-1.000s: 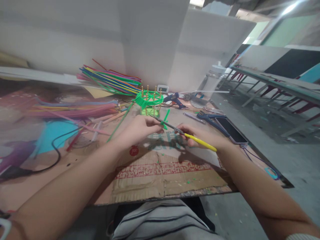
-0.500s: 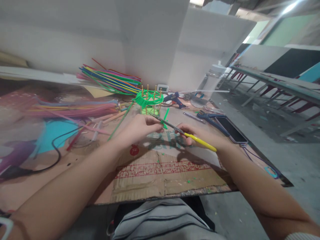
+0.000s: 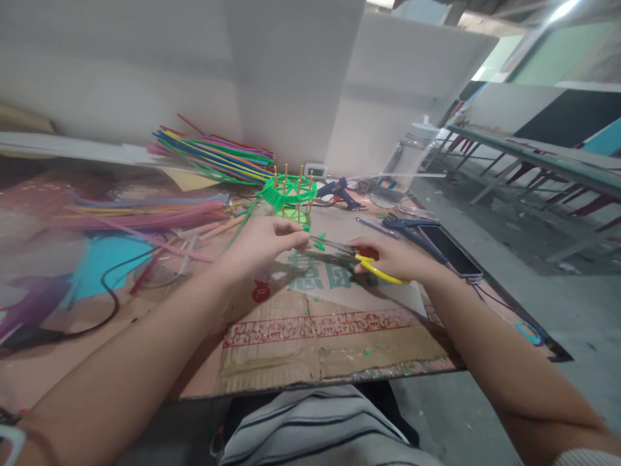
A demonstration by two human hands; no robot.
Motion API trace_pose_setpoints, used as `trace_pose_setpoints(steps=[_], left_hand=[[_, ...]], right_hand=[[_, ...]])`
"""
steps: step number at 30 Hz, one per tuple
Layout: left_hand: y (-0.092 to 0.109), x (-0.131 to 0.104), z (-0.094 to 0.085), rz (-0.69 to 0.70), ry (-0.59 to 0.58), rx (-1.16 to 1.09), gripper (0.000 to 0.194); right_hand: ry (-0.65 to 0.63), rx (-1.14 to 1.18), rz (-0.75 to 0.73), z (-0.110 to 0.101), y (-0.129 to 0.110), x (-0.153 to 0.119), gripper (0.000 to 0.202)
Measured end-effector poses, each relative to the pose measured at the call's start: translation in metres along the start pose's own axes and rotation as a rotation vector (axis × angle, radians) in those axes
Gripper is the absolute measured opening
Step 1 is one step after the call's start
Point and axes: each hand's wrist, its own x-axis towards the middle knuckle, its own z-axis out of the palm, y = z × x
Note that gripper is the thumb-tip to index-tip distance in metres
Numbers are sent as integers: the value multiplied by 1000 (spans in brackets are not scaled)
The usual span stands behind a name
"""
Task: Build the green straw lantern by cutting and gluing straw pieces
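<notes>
My left hand (image 3: 272,241) is closed in a pinch, with a short piece of green pipe cleaner (image 3: 306,228) showing at its fingertips. My right hand (image 3: 388,255) grips yellow-handled scissors (image 3: 334,244), their slim grey blades pointing left, close to the left fingertips. Small green cut pieces (image 3: 319,242) lie near the blades. Just behind my left hand stands a round green frame (image 3: 291,191) of pipe cleaners, with several upright wooden sticks through it and a light green base. My fingers partly hide the held piece.
Bundles of coloured pipe cleaners (image 3: 218,155) lie at the back left. A glue gun (image 3: 339,192), a water bottle (image 3: 407,162), dark-handled pliers (image 3: 412,233) and a phone (image 3: 451,249) are toward the right. Printed cardboard (image 3: 272,362) covers the front of the table.
The scissors have turned and come slightly lower, with their handles now spread apart. The green piece by the left fingertips has shifted, and a longer upright green strip no longer shows.
</notes>
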Motion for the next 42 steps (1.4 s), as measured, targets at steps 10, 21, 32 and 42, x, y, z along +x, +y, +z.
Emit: trace_pose_setpoints(steps=[10,21,32,42], left_hand=[[-25,15,-15,-39,87,230,34],[-49,24,-27,-133,-66,663,18],[-29,16,-76,-161,193,802,25],[-69,27,-32,41,83,937,29]], right_hand=[[-103,-209,-202,10,-11,-5,49],[-37,-246,-110,-2,-35,29,30],[202,-207,-90,11,-23,83,12],[131,-142,-119,20,-53,62,17]])
